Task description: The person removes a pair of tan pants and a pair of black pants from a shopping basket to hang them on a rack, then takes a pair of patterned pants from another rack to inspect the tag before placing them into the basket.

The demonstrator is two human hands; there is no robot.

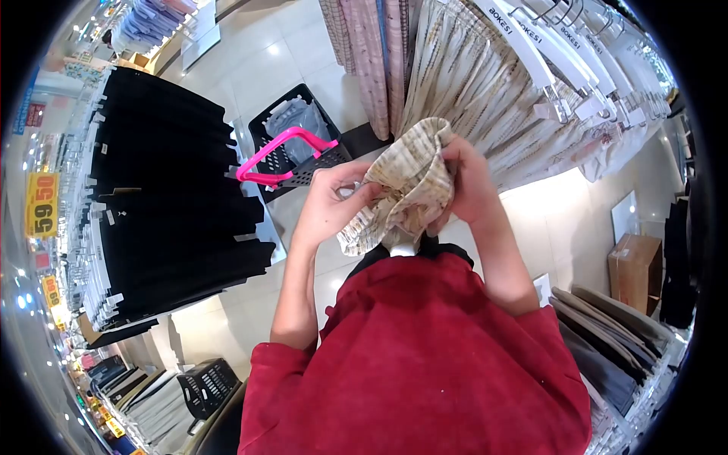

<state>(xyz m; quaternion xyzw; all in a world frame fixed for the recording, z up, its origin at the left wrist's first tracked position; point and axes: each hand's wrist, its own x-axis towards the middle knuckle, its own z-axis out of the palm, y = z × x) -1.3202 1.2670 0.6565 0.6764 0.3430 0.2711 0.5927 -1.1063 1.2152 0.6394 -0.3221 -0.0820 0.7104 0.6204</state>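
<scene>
A bunched cream garment with brown-gold markings (409, 163) is held up in front of my chest, between both hands. Its gathered, elastic-looking edge hangs at the lower left, and its folds hide whether it is trousers or a skirt. My left hand (337, 201) grips it from the left side, thumb and fingers closed on the cloth. On the right, my right hand (469, 178) has its fingers wrapped around the far edge, partly hidden by the fabric. Similar cream garments (466, 76) hang on a rail just ahead.
A black basket (326, 163) with a pink handle (262, 163) stands on the floor ahead, holding clear plastic-wrapped items. Black garments (167, 182) hang at left. White hangers (561, 61) line the right rail. A cardboard box (635, 269) and folded trousers (607, 334) are at right.
</scene>
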